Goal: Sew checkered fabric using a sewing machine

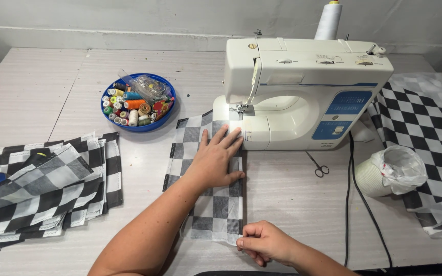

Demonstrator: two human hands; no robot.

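A strip of black-and-white checkered fabric lies on the table and runs up under the needle of a white sewing machine. My left hand lies flat on the cloth with fingers spread, fingertips close to the presser foot. My right hand pinches the near right corner of the same strip between thumb and fingers at the table's front edge.
A blue bowl holds several thread spools. Cut checkered pieces are stacked at the left. More checkered cloth drapes at the right, beside a cord spool under a plastic bag. Small scissors and a black cable lie nearby.
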